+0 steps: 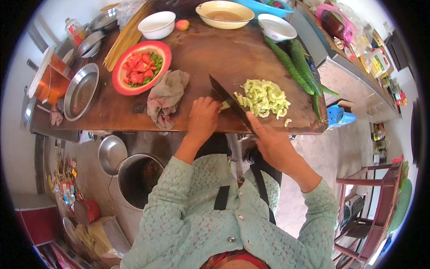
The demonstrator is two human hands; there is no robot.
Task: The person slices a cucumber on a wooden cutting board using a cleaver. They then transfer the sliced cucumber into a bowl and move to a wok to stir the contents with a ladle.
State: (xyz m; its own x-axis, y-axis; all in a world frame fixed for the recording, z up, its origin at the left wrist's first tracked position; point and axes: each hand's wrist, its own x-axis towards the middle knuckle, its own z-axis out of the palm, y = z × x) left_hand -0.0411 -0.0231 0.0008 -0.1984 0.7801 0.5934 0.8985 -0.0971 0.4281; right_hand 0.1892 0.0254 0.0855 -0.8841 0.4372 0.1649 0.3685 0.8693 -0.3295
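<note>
My right hand [273,141] grips the handle of a dark, broad-bladed kitchen knife [230,102], its blade slanting up and left over the table. Just left of the blade, my left hand [204,115] presses a short pale green vegetable piece [225,106] to the wood with its fingers bent round it. Right of the knife lies a heap of pale green curved vegetable slices [265,96]. A crumpled grey cloth [167,96] is beside my left hand. Whole green cucumbers [299,65] rest at the table's right side.
Left on the wooden table [201,58] stands a red-rimmed plate [117,80] of chopped tomato and green pieces. Behind are dry noodle sticks [127,38], a white bowl [156,26], a yellowish basin [225,15] and another bowl [277,29]. A metal bucket [127,190] sits on the floor.
</note>
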